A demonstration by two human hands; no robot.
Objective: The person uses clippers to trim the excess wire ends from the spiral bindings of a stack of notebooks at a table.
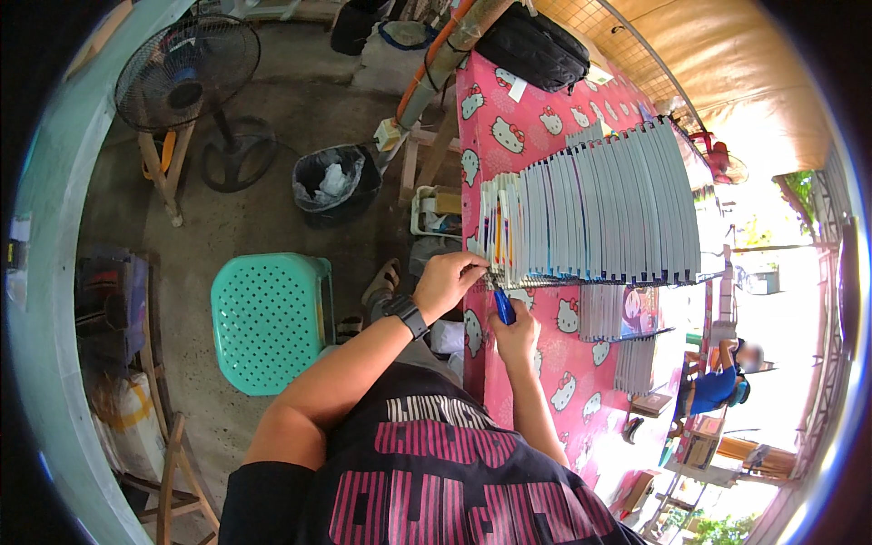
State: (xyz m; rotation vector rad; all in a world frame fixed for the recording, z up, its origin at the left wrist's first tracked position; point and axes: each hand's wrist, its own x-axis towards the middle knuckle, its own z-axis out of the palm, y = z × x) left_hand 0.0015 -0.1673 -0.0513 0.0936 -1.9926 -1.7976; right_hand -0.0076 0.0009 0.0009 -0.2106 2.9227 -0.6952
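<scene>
A long row of spiral-bound notebooks (pixel 599 209) with black coil bindings lies packed together on the pink table. At the near left corner of the row, the fingertips of my left hand (pixel 447 289) are pinched together by the end of a binding; what lies between them is too small to make out. My right hand (pixel 516 338) is closed around blue-handled pliers (pixel 503 307), just below and to the right of my left fingertips. The pliers' dark tip points up toward the same corner. A dark watch (pixel 406 315) is on my left wrist.
The pink cartoon-patterned table cover (pixel 563 391) also carries smaller notebook stacks (pixel 601 313) and a black bag (pixel 534 47). Left of the table stand a green plastic stool (pixel 271 325), a lined bin (pixel 336 182) and a fan (pixel 186 77). A person in blue (pixel 713 389) is at far right.
</scene>
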